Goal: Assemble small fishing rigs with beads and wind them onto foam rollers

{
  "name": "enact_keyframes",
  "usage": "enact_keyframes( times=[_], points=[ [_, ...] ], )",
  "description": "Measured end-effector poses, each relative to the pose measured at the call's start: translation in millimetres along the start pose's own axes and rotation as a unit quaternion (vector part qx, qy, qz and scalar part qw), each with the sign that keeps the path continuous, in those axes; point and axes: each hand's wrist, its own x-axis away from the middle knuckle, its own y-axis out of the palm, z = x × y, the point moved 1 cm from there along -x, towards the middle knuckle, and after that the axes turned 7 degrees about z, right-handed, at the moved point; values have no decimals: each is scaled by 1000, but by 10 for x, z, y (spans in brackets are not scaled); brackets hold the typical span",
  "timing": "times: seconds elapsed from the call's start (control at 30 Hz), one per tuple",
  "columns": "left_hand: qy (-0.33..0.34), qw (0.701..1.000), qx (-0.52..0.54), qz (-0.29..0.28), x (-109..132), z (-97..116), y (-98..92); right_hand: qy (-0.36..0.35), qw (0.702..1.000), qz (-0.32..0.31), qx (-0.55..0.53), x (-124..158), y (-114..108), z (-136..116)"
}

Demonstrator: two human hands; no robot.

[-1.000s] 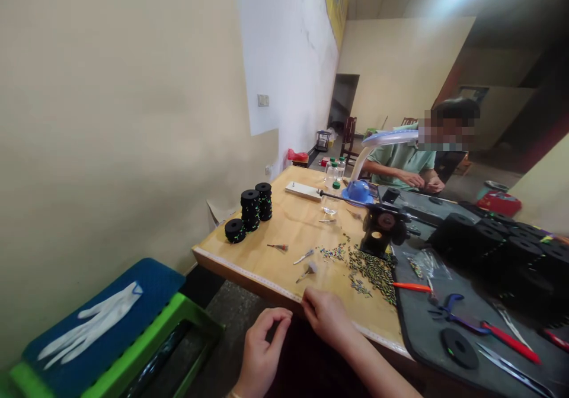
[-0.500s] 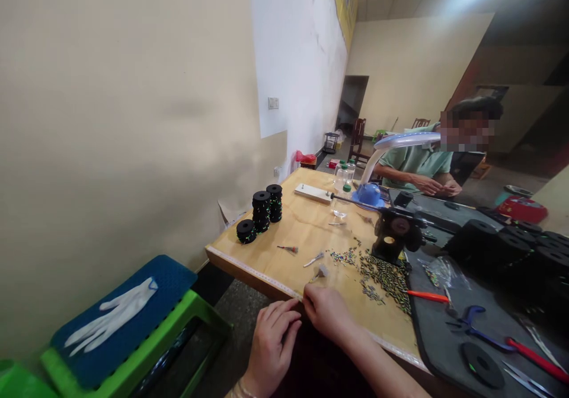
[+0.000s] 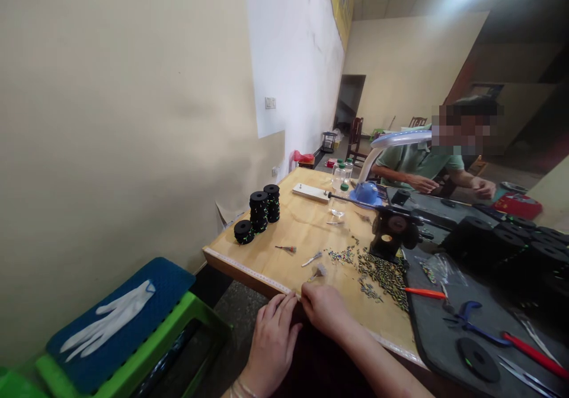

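Note:
My left hand (image 3: 272, 342) lies with its fingers stretched out and close together, tips at the front edge of the wooden table (image 3: 284, 232). My right hand (image 3: 326, 310) rests at the same edge, fingers curled under, and what they hold, if anything, is hidden. Just beyond my right hand lie a small grey piece (image 3: 318, 272) and a metal tool (image 3: 312, 259). A heap of small dark and green parts (image 3: 382, 270) spreads to the right of it.
Stacked black spools (image 3: 262, 208) stand at the table's left. A black vise-like device (image 3: 391, 235), a blue lamp (image 3: 371, 176), bottles, and a grey mat (image 3: 444, 327) with pliers and tweezers lie right. A stool with a white glove (image 3: 109, 318) stands left. Another person sits opposite.
My left hand rose from below the table to its front edge and its fingers went from a curl to stretched out. The other person's arm moved to the right.

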Motion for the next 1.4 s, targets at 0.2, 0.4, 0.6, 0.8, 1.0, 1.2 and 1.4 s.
enact_keyframes(
  times=[0.2, 0.4, 0.6, 0.8, 1.0, 1.2, 1.4],
  points=[
    [-13, 1000, -27, 5, -30, 93, -17, 27, 999, -5, -37, 22, -41, 32],
    [-21, 998, -48, -34, -104, 156, -53, 72, 995, -7, -71, 106, -76, 158],
    [-17, 997, -63, -42, -144, 186, -71, 107, 990, 1, -94, 314, -155, 302],
    [9, 996, -82, -37, -143, 186, -68, 115, 989, 26, -85, 475, -184, 307],
    [17, 996, -80, -29, -140, 187, -61, 125, 989, 31, -75, 549, -186, 290],
    [12, 997, -72, -36, -148, 165, -58, 127, 990, 27, -57, 573, -151, 310],
    [-25, 993, 104, -50, -356, 139, -167, 82, 992, 54, -82, 625, -137, 311]
  ],
)
